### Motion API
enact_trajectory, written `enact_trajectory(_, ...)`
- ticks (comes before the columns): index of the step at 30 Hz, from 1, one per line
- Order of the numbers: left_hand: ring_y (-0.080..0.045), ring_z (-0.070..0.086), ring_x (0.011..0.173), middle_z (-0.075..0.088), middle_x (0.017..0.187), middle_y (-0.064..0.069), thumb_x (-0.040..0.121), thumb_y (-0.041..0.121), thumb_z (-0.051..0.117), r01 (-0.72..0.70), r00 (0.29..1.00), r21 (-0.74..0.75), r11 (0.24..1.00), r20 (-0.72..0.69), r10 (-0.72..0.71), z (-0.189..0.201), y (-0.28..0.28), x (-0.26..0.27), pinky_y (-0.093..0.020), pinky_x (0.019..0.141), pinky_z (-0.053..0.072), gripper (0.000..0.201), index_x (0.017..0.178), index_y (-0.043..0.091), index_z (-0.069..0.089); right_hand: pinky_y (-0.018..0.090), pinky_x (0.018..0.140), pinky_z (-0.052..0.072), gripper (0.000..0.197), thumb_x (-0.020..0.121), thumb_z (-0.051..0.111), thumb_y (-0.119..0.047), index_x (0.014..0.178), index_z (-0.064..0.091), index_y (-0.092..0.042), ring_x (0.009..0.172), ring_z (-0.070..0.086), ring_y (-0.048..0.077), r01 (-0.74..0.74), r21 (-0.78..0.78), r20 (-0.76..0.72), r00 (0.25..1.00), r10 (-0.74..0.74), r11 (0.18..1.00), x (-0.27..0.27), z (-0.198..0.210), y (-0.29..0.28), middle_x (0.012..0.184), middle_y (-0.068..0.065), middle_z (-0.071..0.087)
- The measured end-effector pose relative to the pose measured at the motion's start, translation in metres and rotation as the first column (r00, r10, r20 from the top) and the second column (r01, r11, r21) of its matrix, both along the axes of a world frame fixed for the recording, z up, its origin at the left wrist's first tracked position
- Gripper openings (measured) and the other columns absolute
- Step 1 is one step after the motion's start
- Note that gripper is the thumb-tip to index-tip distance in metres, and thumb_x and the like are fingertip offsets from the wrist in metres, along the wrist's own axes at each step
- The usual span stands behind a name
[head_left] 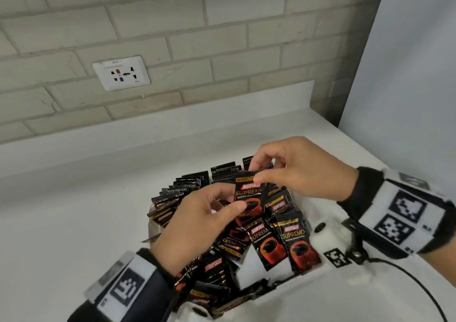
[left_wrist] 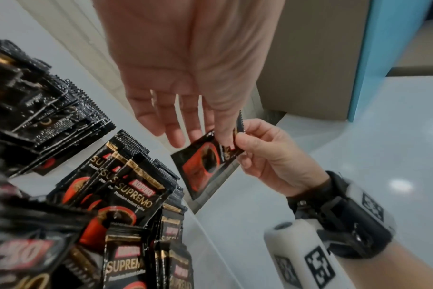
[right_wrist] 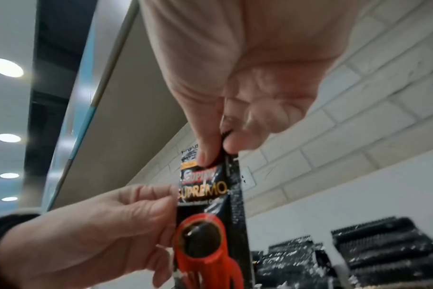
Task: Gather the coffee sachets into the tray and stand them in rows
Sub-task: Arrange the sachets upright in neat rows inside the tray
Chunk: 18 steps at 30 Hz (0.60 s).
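Wall point(head_left: 172, 38): pale brick, white socket plate point(head_left: 121, 73) set in it.
Surface point(head_left: 61, 210): white, under everything.
Tray point(head_left: 151, 223): clear, only part of its rim visible; sachets inside.
Standing rows point(head_left: 187, 186): far side of tray, black sachets on edge, serrated tops up.
Loose sachets point(head_left: 283, 242): near side, lying tilted and overlapping.
Left hand point(head_left: 197, 223): thumb and fingers pinching held sachet's lower left edge.
Right hand point(head_left: 301, 171): thumb and forefinger pinching held sachet's top edge.
Held sachet point(head_left: 250, 196): upright, front facing viewer, above tray between both hands.
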<state>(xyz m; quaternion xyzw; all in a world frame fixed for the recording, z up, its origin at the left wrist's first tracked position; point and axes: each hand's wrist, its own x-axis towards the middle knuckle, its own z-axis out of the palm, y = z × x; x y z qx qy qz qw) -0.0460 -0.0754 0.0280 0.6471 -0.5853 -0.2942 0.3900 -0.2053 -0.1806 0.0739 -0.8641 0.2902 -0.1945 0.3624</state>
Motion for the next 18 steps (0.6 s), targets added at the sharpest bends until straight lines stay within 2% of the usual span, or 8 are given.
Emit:
enact_trajectory(1, -0.01, 0.061, 0.072, 0.063, 0.077, 0.012, 0.083, 0.03, 0.064, 0.004, 0.999, 0.018, 1.0, 0.042, -0.004, 0.001, 0.0, -0.001, -0.014, 0.065, 0.047, 0.011, 0.087, 0.04, 0.06, 0.007, 0.055, 0.04, 0.02, 0.08, 0.069, -0.013, 0.074, 0.06, -0.03, 0.053, 0.054, -0.007, 0.022, -0.01, 0.004, 1.0, -0.021, 1.0, -0.003, 0.002, -0.004, 0.078, -0.009, 0.063)
enact_trajectory(3, -0.002, 0.056, 0.076, 0.059, 0.087, 0.015, 0.084, 0.035, 0.064, 0.033, 0.982, 0.103, 0.994, 0.182, -0.051, -0.001, 0.0, -0.003, -0.008, 0.065, 0.041, 0.013, 0.095, 0.038, 0.058, 0.008, 0.054, 0.041, 0.022, 0.08, 0.068, -0.011, 0.072, 0.06, -0.03, 0.05, 0.055, -0.002, 0.083, -0.02, 0.036, 0.996, -0.082, 0.996, -0.012, 0.004, -0.013, 0.077, -0.008, 0.064)
enact_trajectory(5, 0.002, 0.05, 0.085, 0.052, 0.1, 0.018, 0.086, 0.04, 0.06, 0.083, 0.905, 0.221, 0.972, 0.392, -0.167, -0.008, -0.003, -0.006, -0.008, 0.073, 0.039, 0.018, 0.103, 0.033, 0.058, 0.008, 0.055, 0.041, 0.022, 0.08, 0.068, -0.012, 0.072, 0.06, -0.031, 0.052, 0.056, -0.003, 0.13, -0.048, 0.039, 0.991, -0.128, 0.99, -0.022, 0.003, -0.02, 0.075, -0.009, 0.063)
enact_trajectory(7, -0.001, 0.049, 0.096, 0.049, 0.107, 0.014, 0.088, 0.041, 0.057, 0.11, 0.833, 0.316, 0.943, 0.488, -0.261, -0.017, -0.009, -0.009, -0.014, 0.084, 0.04, 0.018, 0.101, 0.029, 0.061, 0.008, 0.053, 0.041, 0.021, 0.079, 0.069, -0.012, 0.072, 0.06, -0.031, 0.05, 0.056, -0.001, 0.142, -0.041, 0.044, 0.989, -0.14, 0.989, -0.029, 0.0, -0.023, 0.074, -0.009, 0.063)
enact_trajectory(11, -0.012, 0.049, 0.107, 0.053, 0.117, 0.003, 0.09, 0.039, 0.055, 0.09, 0.798, 0.509, 0.856, 0.477, -0.368, -0.034, -0.024, -0.011, -0.028, 0.094, 0.044, 0.023, 0.106, 0.025, 0.062, 0.01, 0.054, 0.04, 0.022, 0.078, 0.069, -0.013, 0.07, 0.061, -0.032, 0.049, 0.053, 0.001, 0.147, -0.022, 0.023, 0.989, -0.146, 0.989, -0.038, -0.009, -0.022, 0.07, -0.012, 0.063)
enact_trajectory(14, -0.015, 0.049, 0.1, 0.057, 0.117, 0.0, 0.092, 0.039, 0.053, 0.084, 0.817, 0.589, 0.804, 0.422, -0.394, -0.043, -0.03, -0.012, -0.035, 0.094, 0.045, 0.025, 0.114, 0.028, 0.059, 0.011, 0.054, 0.04, 0.024, 0.078, 0.069, -0.015, 0.069, 0.06, -0.034, 0.05, 0.052, 0.002, 0.144, -0.006, 0.004, 0.99, -0.144, 0.99, -0.042, -0.014, -0.021, 0.071, -0.014, 0.062)
enact_trajectory(16, -0.016, 0.053, 0.102, 0.061, 0.115, 0.001, 0.093, 0.036, 0.052, 0.091, 0.853, 0.598, 0.796, 0.366, -0.373, -0.046, -0.033, -0.012, -0.031, 0.093, 0.046, 0.024, 0.114, 0.029, 0.06, 0.011, 0.054, 0.04, 0.023, 0.079, 0.069, -0.015, 0.07, 0.06, -0.034, 0.05, 0.052, 0.002, 0.145, 0.002, -0.004, 0.989, -0.145, 0.989, -0.043, -0.014, -0.02, 0.072, -0.014, 0.063)
enact_trajectory(18, -0.011, 0.059, 0.102, 0.064, 0.114, 0.004, 0.093, 0.032, 0.052, 0.096, 0.904, 0.582, 0.808, 0.289, -0.316, -0.05, -0.036, -0.01, -0.025, 0.092, 0.046, 0.022, 0.112, 0.027, 0.063, 0.011, 0.054, 0.041, 0.022, 0.079, 0.069, -0.015, 0.071, 0.06, -0.033, 0.049, 0.053, 0.0, 0.146, 0.007, -0.009, 0.989, -0.146, 0.989, -0.043, -0.014, -0.02, 0.075, -0.012, 0.063)
